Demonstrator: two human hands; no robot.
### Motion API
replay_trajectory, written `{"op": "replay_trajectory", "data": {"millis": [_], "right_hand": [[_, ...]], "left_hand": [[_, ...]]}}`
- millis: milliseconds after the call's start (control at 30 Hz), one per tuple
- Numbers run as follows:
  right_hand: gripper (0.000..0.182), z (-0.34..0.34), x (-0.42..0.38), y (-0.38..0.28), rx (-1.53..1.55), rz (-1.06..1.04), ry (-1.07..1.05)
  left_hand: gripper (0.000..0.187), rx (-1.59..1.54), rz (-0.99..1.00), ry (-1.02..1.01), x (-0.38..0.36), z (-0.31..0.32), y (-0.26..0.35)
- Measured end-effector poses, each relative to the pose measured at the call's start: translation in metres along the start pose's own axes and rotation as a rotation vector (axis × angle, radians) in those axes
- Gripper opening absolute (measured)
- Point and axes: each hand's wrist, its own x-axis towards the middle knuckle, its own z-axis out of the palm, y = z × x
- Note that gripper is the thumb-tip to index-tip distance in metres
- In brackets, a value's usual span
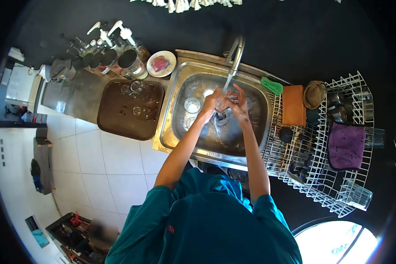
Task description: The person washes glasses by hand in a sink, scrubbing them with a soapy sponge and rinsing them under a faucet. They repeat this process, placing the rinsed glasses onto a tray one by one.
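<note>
Both my hands hold a clear drinking glass (222, 104) over the metal sink (251, 143). My left hand (210, 104) is closed on its left side. On the other side my right hand (238, 105) grips it with bent fingers. Water runs from the curved tap (238, 50) down onto the glass and my fingers. To the left of my hands, several clear glasses (192, 105) stand on the sink floor. Below the held glass, something dark at the drain is partly hidden by splashing water.
A brown tray (110, 125) with small glass items lies left of the sink. Behind it stand lidded jars (130, 61), pump bottles (126, 34) and a white plate (169, 68). A white wire rack (321, 193) on the right carries glasses and a purple cloth (346, 145). A green sponge (272, 86) rests at the sink's edge.
</note>
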Motion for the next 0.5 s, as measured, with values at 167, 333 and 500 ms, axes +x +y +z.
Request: {"op": "replay_trajectory", "data": {"millis": [167,333,500], "right_hand": [[0.071,0.016,0.005,-0.012,-0.011,0.029,-0.158],[0.064,0.012,-0.011,0.002,0.345,0.167,-0.187],[0.076,0.009,-0.032,0.049,0.263,0.317,-0.123]], "left_hand": [[0.053,-0.296,-0.038,-0.014,-0.047,0.005,0.024],[0.048,-0.209,0.007,0.01,-0.058,-0.024,0.005],[0.043,0.693,0.373,0.254,-0.07,-0.023,-0.004]]}}
